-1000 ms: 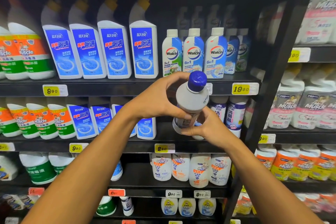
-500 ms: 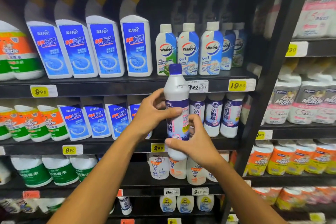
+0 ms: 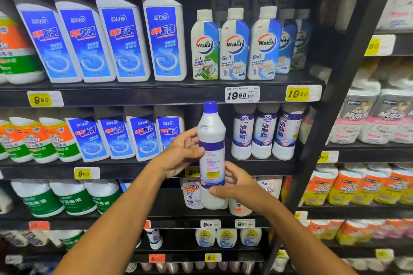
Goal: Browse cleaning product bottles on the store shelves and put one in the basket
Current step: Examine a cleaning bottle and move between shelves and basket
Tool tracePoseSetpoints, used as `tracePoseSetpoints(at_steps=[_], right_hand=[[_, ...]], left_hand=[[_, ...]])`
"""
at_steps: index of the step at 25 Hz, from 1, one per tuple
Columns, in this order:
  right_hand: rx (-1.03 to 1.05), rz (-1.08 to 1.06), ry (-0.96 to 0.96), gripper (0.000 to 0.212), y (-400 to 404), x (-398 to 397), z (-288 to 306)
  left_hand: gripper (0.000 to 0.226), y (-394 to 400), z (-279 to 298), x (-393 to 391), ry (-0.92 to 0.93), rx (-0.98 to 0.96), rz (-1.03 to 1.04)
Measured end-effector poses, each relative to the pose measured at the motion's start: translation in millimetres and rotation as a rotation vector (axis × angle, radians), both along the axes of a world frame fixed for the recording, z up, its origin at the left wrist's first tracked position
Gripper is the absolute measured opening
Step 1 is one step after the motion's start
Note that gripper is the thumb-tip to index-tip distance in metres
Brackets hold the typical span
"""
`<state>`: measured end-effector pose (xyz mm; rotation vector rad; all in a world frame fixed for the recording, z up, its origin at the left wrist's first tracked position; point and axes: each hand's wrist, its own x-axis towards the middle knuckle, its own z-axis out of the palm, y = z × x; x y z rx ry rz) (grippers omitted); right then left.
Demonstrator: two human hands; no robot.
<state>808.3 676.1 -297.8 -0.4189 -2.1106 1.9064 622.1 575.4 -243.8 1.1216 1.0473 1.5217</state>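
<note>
Head view is showing me both hands holding the white bottle [image 3: 211,156] upright before the shelves; left hand [image 3: 181,152] is gripping mid-label, right hand [image 3: 237,185] is cupping low; I'm judging steady support best while reading its label.

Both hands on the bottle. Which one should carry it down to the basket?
Right, probably. The right hand wraps the bottle low near its base, bearing the weight; the left hand grips its middle from the side. No basket in view, so its side can't be weighed.
</note>
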Motion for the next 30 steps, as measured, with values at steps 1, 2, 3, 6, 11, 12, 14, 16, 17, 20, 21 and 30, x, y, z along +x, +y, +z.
tracePoseSetpoints(at_steps=[1, 2, 3, 6, 11, 12, 14, 16, 17, 20, 21, 30], right_hand=[[0.021, -0.022, 0.008, 0.055, 2, -2, 1], [0.047, -0.054, 0.018, 0.053, 3, -4, 2], [0.068, -0.1, 0.03, 0.052, 3, -6, 3], [0.207, -0.281, 0.011, 0.056, 1, -13, 3], [0.274, -0.292, -0.073, 0.062, -2, -21, -4], [0.258, -0.256, -0.09, 0.063, -1, -20, -5], [0.222, -0.21, -0.106, 0.065, 3, -19, -6], [0.179, -0.221, -0.1, 0.067, 5, -20, -7], [0.17, -0.237, -0.099, 0.068, 6, -22, -7], [0.144, -0.276, -0.083, 0.064, 12, -30, -5], [0.129, -0.279, -0.069, 0.061, 17, -34, -4], [0.285, -0.487, -0.069, 0.055, 48, -81, 9]], left_hand=[[0.079, 1, 0, -3, -0.032, 0.008, 0.004], [0.075, 1, 1, -5, -0.051, 0.008, 0.011], [0.068, 1, 1, -6, -0.036, -0.005, 0.023], [0.058, 10, 2, 0, 0.176, -0.117, 0.167], [0.046, 24, 2, 3, 0.224, -0.17, 0.256], [0.045, 22, 1, 0, 0.206, -0.178, 0.225], [0.043, 21, 0, -3, 0.166, -0.196, 0.181], [0.04, 25, -2, -5, 0.135, -0.212, 0.153], [0.04, 29, -1, -6, 0.12, -0.221, 0.146], [0.038, 45, 6, -9, 0.064, -0.234, 0.211], [0.034, 51, 10, -11, 0.05, -0.236, 0.248], [0.017, 81, 34, -25, 0.117, -0.289, 0.387]])
